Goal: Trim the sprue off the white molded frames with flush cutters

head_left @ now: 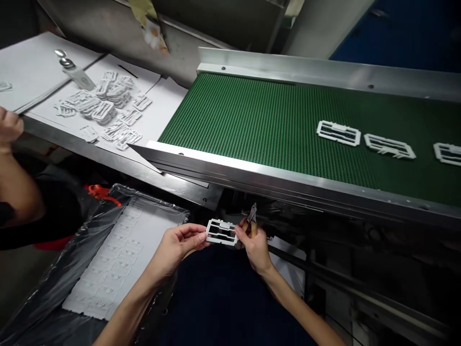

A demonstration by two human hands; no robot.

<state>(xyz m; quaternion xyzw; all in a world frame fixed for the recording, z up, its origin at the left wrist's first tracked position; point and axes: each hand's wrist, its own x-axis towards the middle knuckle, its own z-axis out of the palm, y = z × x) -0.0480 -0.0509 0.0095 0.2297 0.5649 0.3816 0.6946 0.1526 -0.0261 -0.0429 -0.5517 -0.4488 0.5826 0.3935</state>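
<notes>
Between my two hands is a white plastic frame with crossbars and small tabs, held up in front of my body below the conveyor's near edge. My left hand pinches its left end between thumb and fingers. At its right end my right hand touches the frame with the thumb. That same hand is wrapped round a pair of cutting pliers, whose metal jaws point up and away; most of the handles are hidden in the palm.
A green conveyor belt with metal rails carries white frames on the right. White frames lie piled on a paper-covered table beside a metal-topped bottle. Below left, a lined box holds rows of white parts. Another person's hand is at left.
</notes>
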